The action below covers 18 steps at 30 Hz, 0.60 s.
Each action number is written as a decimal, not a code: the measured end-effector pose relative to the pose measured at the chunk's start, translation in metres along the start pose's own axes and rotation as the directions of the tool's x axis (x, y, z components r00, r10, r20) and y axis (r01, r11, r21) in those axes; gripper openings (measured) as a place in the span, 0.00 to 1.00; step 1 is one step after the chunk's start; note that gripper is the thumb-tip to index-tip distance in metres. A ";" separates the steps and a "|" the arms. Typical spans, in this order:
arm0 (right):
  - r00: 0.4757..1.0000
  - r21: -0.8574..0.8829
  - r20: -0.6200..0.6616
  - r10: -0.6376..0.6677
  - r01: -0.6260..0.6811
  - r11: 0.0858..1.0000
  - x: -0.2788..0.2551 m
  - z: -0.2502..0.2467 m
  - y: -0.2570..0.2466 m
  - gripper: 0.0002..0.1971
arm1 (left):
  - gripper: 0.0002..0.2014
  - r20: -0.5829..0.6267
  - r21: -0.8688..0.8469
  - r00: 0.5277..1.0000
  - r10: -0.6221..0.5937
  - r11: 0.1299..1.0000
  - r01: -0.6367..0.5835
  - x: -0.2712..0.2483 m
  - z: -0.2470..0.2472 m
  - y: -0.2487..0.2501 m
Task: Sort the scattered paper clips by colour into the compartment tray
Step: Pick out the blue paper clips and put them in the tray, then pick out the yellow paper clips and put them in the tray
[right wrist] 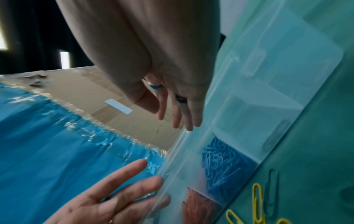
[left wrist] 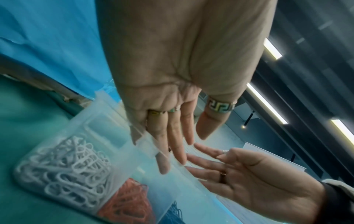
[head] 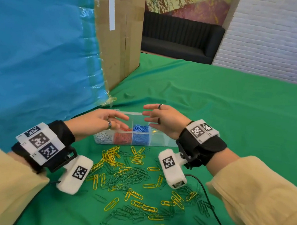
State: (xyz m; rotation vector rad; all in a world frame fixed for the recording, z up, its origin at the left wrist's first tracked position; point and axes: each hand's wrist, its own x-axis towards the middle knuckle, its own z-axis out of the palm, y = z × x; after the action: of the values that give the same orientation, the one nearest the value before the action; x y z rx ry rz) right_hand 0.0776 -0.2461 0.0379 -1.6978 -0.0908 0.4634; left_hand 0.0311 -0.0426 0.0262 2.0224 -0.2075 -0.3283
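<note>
Paper clips (head: 127,179) lie scattered before the tray (head: 161,143), unlabelled; both hands (head: 104,121) spread flat, holding nothing

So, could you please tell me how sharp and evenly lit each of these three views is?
Head view: evenly lit and sharp on the clear plastic compartment tray, with wide-angle bending at the edges. Left wrist view: soft, the open left hand large and dim against bright ceiling strip lights. Right wrist view: blurred, the open right hand shaded, glare on the blue plastic sheet.

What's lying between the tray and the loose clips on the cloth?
Head view: just a narrow strip of bare green cloth between the tray and the nearest yellow clips.
</note>
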 end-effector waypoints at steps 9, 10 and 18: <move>0.962 -0.661 0.118 0.248 -0.110 0.742 -0.087 -0.070 0.027 0.09 | 0.15 0.072 -0.035 0.997 -0.011 0.999 0.013 -0.046 -0.023 -0.019; 0.942 -0.735 0.074 0.328 -0.171 0.656 -0.091 -0.078 0.035 0.08 | 0.11 0.101 0.114 0.992 -0.081 0.991 0.069 -0.047 -0.021 -0.027; 0.935 -0.790 -0.009 0.353 -0.223 0.571 -0.100 -0.072 0.070 0.13 | 0.25 0.021 0.636 0.947 -0.321 0.735 0.235 -0.045 0.022 -0.037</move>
State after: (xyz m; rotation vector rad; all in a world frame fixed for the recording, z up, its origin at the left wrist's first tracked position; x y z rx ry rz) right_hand -0.0022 -0.3576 0.0030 -2.5769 -0.1379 0.8968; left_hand -0.0187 -0.0308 -0.0100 2.7143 -0.0937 -0.6513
